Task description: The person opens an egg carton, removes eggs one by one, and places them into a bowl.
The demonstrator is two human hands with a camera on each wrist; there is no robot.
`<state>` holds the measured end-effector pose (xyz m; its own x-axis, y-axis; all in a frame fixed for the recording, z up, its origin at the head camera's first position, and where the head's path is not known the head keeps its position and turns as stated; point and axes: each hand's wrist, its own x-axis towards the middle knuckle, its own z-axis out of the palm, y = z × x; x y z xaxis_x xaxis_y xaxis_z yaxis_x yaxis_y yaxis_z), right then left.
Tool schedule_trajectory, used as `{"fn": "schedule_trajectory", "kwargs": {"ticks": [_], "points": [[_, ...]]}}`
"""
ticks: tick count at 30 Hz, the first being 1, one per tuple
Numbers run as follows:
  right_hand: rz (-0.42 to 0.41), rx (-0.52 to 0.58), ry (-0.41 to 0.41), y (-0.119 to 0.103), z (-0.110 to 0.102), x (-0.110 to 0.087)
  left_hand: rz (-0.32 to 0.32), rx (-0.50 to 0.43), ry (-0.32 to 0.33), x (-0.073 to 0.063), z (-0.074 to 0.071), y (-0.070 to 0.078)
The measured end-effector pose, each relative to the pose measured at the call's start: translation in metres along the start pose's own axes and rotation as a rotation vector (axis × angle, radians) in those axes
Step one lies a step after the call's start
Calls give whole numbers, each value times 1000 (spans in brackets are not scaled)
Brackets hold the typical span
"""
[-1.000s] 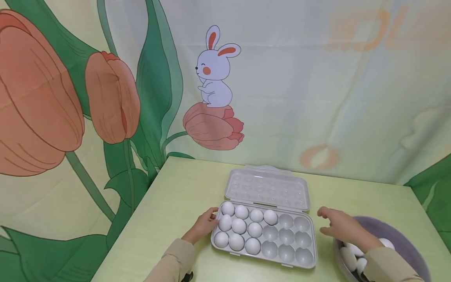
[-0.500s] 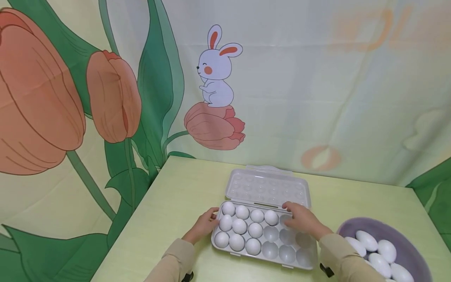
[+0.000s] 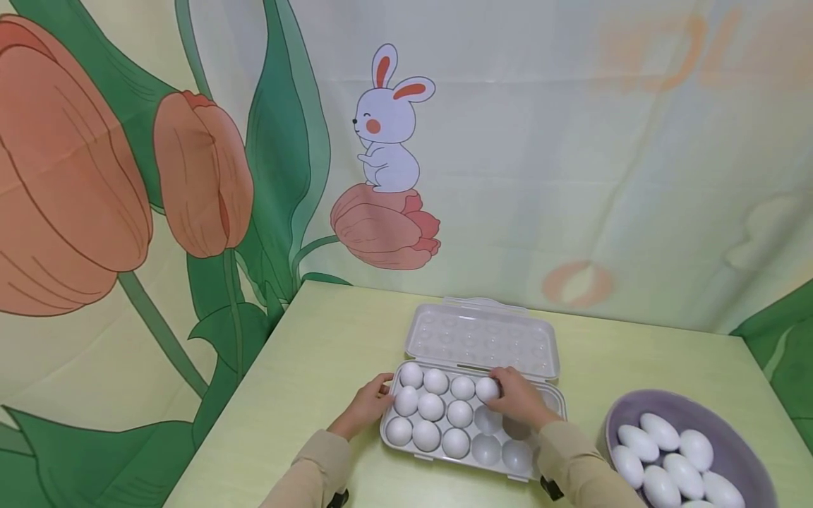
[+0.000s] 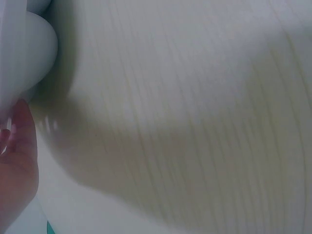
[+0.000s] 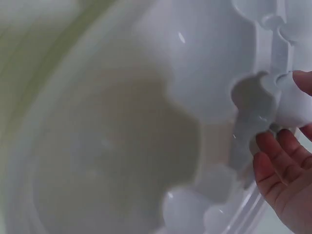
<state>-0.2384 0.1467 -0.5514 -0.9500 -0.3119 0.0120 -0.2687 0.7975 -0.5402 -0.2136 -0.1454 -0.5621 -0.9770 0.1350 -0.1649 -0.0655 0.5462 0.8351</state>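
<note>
A grey plastic egg carton (image 3: 473, 469) lies with its lid (image 3: 479, 339) folded back, its left part filled with white eggs in rows. My left hand (image 3: 367, 406) grips the carton's left end; in the left wrist view the thumb and a finger of this hand (image 4: 19, 165) meet the carton's edge beside an egg (image 4: 39, 48). My right hand (image 3: 521, 398) holds the rearmost right egg (image 3: 487, 389) in the fourth cup of the back row. In the right wrist view, thumb and fingers of that hand (image 5: 292, 180) surround the egg (image 5: 292, 105).
A purple bowl (image 3: 759, 458) with several white eggs (image 3: 682, 474) stands to the right of the carton. Bare cups (image 3: 486, 449) fill the carton's right side. Behind the pale table (image 3: 343, 317) hangs a printed curtain (image 3: 508, 141).
My right hand has moved left from beside the bowl, over the carton's right cups, to the back-row egg it now holds. The left hand keeps its place at the carton's end.
</note>
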Motion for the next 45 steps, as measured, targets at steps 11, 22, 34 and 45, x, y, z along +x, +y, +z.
{"fn": "schedule_trajectory", "kwargs": {"ticks": [11,22,34,45], "points": [[32,-80,59,5,15,2,-4,5,3,-1,0,1],[57,83,128,4,9,-5,5,2,-2,-1,1,0],[62,276,109,-11,-36,-16,-2,-11,1,-1,1,0],[-3,248,-19,13,-107,-51,4,-12,-1,1,1,-2]]}}
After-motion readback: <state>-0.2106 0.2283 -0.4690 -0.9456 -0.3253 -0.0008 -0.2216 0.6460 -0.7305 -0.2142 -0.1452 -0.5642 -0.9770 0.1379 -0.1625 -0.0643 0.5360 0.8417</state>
